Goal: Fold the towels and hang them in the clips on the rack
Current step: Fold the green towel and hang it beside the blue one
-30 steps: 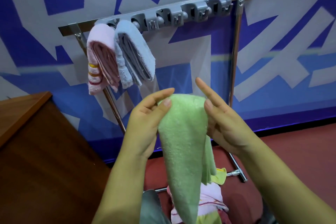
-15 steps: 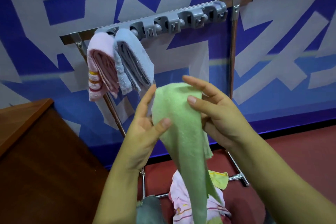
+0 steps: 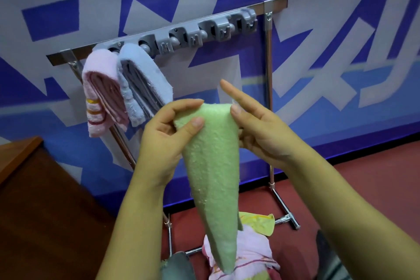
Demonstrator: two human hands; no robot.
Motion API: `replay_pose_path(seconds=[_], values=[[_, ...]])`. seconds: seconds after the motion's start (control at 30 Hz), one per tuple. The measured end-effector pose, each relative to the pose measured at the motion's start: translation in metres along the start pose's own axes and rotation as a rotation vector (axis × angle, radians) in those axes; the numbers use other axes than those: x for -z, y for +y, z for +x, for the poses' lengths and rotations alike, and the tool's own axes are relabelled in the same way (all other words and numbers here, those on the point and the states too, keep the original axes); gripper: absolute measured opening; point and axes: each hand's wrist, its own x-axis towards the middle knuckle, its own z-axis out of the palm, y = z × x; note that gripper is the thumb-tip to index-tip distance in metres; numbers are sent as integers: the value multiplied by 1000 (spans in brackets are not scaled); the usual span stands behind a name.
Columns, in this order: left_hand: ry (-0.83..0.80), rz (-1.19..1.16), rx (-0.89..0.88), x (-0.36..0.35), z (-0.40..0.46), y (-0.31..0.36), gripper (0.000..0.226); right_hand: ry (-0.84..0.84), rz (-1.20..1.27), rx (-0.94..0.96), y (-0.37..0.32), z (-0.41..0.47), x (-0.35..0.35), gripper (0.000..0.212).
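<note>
Closest to us, a heap of loose towels (image 3: 246,254) lies on the red floor (image 3: 354,188) below our arms, pink and yellow cloth among them, and the tapering tail of the green towel (image 3: 213,166) hangs down in front of it. Our left hand (image 3: 163,141) pinches the upper left edge of that green towel, thumb pressed on the near face and the curled fingers behind the fold. Our right hand (image 3: 256,125) holds the upper right edge: the thumb lies against the cloth, the lower fingers curl behind it, and the index finger points straight up and away, free of the towel. The folded top stretches between the two hands.

Half a second ago the right hand's fingers lay draped over the top of the fold and the left hand's fingers stood straighter beside it; now the right hand has drawn off to the side and the left has closed onto the edge, so the top sits wider and flatter.

To the left a brown wooden table (image 3: 45,200) fills the corner. Beyond the hands stands the metal rack (image 3: 268,88), its grey clips (image 3: 204,34) in a row along the top bar. The two leftmost clips hold a folded pink towel (image 3: 100,91) and a folded blue towel (image 3: 143,84), hanging side by side and touching. Behind is a blue and white patterned wall (image 3: 341,41).
</note>
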Motion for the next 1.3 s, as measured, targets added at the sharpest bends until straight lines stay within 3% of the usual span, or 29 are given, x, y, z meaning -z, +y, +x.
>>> replay_pose_path(seconds=[0.3,0.57,0.93,1.3], values=[[89,2,125,13,0,1,24,1,-185,150,5,10,-27,40],[50,-63,219,33,-3,5,55,26,-301,206,7,9,-36,38],[196,-138,186,19,-3,5,33,85,-410,251,0,9,-28,41],[337,-51,-23,9,-6,2,30,129,-588,295,-2,9,-25,36]])
